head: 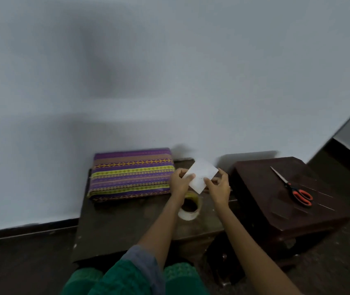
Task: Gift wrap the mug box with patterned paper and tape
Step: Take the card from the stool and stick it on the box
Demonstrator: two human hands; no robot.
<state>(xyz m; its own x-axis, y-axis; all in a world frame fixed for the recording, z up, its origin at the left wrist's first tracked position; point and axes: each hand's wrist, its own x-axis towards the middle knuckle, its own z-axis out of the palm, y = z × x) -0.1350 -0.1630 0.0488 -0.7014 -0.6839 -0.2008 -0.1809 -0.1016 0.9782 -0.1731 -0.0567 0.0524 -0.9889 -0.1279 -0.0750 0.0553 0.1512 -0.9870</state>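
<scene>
Left hand (180, 181) and right hand (218, 186) pinch one white card (202, 175), seemingly blank; one wrapped box (131, 174) at the tabletop's (127, 226) far-left corner, one tape roll (189, 207).

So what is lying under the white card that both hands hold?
Below the white card the dark table shows, with the tape roll nearer the person. The left hand and wrist cover part of the roll.

A plain pale wall (169, 71) rises behind a low dark wooden table (114, 228). Just right of the table stands a dark brown stool (280, 201). Below the table lies dim dark floor (20, 269).
</scene>
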